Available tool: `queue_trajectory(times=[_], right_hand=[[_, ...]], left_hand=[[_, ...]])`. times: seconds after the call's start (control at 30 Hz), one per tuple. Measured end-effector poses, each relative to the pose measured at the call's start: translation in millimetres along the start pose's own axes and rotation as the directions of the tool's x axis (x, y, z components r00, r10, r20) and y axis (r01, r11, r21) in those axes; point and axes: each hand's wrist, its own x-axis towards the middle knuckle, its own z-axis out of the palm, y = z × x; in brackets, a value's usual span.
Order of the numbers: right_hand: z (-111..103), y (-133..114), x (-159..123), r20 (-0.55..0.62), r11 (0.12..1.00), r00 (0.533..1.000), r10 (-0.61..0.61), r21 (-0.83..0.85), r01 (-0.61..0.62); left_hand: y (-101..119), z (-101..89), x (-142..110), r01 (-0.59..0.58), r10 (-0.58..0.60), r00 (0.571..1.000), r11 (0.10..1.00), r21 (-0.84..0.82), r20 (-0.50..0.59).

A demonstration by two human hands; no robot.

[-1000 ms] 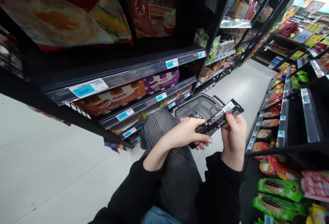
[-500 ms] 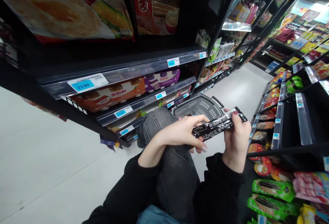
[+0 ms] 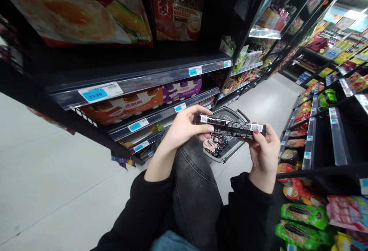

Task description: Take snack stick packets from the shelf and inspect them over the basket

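Packet: a long, narrow black packet (image 3: 230, 127) in a glossy wrapper, with white print and a white barcode label near each end, is held lengthwise between the hands and hides part of the basket.
Left hand: the left hand (image 3: 185, 126) pinches the packet's left end between thumb and fingers.
Right hand: the right hand (image 3: 263, 143) grasps its right end, thumb on the printed face.
Basket: a grey plastic shopping basket (image 3: 232, 149) with slotted walls stands on the floor beyond the knee; a heap of small dark and pale packets (image 3: 215, 144) lies inside, toward its near edge.
Upper left shelf: a large red oatmeal bag (image 3: 80, 18) stands by the left end, an orange-brown cereal bag (image 3: 179, 15) to its right, and a small white-and-green open box (image 3: 227, 46) of wrapped items near the right end.
Shelf below: an orange cardboard multipack (image 3: 129, 104) touches or nearly touches a purple cardboard multipack (image 3: 184, 89), both behind the front edge.
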Motion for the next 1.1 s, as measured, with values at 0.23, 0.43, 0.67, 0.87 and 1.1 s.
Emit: queue_trajectory(times=[0.23,0.43,0.67,0.87,1.1], right_hand=[[-4.5,1.9,-3.8,0.156,0.992,0.988,0.017,-0.125,0.003],[-5.6,1.9,-5.1,0.211,0.982,0.977,0.016,-0.186,0.024],[-3.1,2.5,-3.9,0.194,0.976,0.98,0.045,-0.219,-0.001],[12.7,4.4,-2.3,0.104,0.995,0.994,0.041,-0.1,-0.03],[6.8,2.3,-2.2,0.191,0.976,0.968,0.16,-0.175,-0.127]], left_hand=[[-13.1,3.9,8.0,-0.266,0.219,0.907,0.96,-0.088,-0.36],[-12.3,3.3,8.1,-0.275,0.164,0.899,0.933,-0.231,-0.405],[-11.3,3.5,11.2,-0.328,0.197,0.846,0.925,-0.192,-0.496],[-16.6,24.0,11.3,-0.295,0.164,0.92,0.887,-0.354,-0.356],[-28.0,52.8,7.9,-0.125,0.115,0.992,0.88,-0.458,-0.048]])
